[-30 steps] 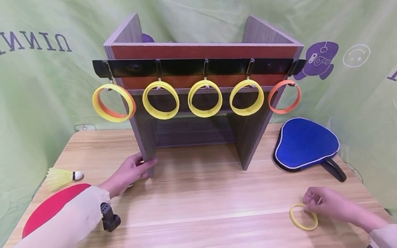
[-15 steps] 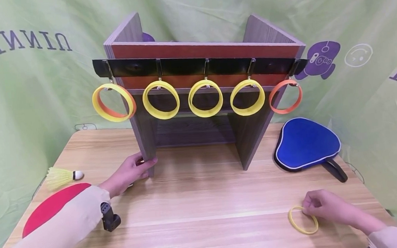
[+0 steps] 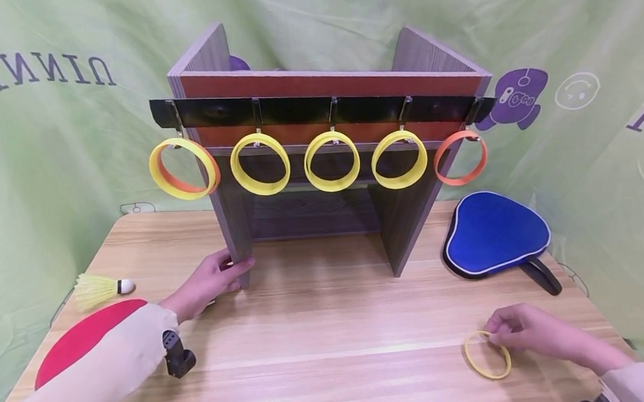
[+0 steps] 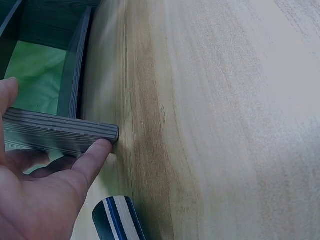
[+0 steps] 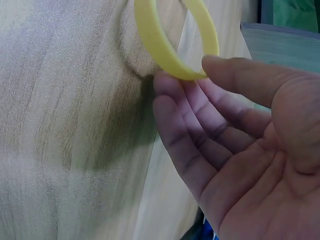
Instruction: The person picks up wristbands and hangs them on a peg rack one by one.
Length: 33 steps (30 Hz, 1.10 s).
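My left hand (image 3: 206, 284) grips the lower front edge of the grey wooden stand's left side panel (image 3: 233, 227), thumb on the inner face. The left wrist view shows the fingers around that panel's end (image 4: 65, 132). At the right front, my right hand (image 3: 531, 331) pinches a thin yellow ring (image 3: 468, 355) between thumb and fingers. In the right wrist view the ring (image 5: 165, 55) stands tilted close over the table, its shadow beside it. Across the stand's front, a black rail (image 3: 295, 110) has hooks carrying several yellow rings (image 3: 262, 190) and an orange ring (image 3: 463, 181) at the far right.
On the wooden table (image 3: 313, 378), a yellow shuttlecock (image 3: 96, 290) and a red paddle (image 3: 83, 336) lie left, the paddle partly under my left forearm. A blue paddle case (image 3: 495, 231) with a black strap lies right of the stand. A green curtain (image 3: 55, 133) hangs behind.
The pinched yellow ring has shifted slightly left and turned a little in my right hand. My left hand stays on the stand's panel.
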{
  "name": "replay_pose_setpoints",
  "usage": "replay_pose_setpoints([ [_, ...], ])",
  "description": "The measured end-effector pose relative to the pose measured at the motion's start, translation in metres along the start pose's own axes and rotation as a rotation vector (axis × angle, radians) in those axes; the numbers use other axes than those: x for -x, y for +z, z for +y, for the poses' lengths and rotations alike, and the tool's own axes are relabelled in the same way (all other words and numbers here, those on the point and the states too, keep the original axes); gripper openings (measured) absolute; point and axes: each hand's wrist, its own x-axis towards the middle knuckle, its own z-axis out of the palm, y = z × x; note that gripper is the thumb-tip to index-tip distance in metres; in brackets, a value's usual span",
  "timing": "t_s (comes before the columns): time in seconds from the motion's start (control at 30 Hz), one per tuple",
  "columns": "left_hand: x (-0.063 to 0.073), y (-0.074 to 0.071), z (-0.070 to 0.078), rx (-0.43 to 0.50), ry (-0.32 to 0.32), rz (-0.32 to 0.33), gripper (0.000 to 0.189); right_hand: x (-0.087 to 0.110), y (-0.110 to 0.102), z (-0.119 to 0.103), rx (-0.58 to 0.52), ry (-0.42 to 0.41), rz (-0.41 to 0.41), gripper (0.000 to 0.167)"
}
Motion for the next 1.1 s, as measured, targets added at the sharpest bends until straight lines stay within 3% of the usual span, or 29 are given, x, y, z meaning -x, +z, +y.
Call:
replay_pose_setpoints([
  [0.3,0.001,0.000,0.000,-0.005,0.008,-0.002,0.072,0.004,-0.005,0.001,-0.247,0.067,-0.157,0.023],
  [0.6,0.000,0.000,0.000,0.006,0.001,-0.009,0.074,-0.003,-0.009,-0.005,-0.449,0.001,-0.225,0.028],
  [0.83,0.000,0.000,-0.001,0.007,0.003,-0.007,0.074,-0.014,-0.009,-0.017,-0.509,-0.050,-0.145,0.018],
  [1.1,0.000,0.000,-0.002,0.014,0.008,-0.006,0.073,-0.027,-0.010,-0.041,-0.494,-0.163,-0.003,0.014],
])
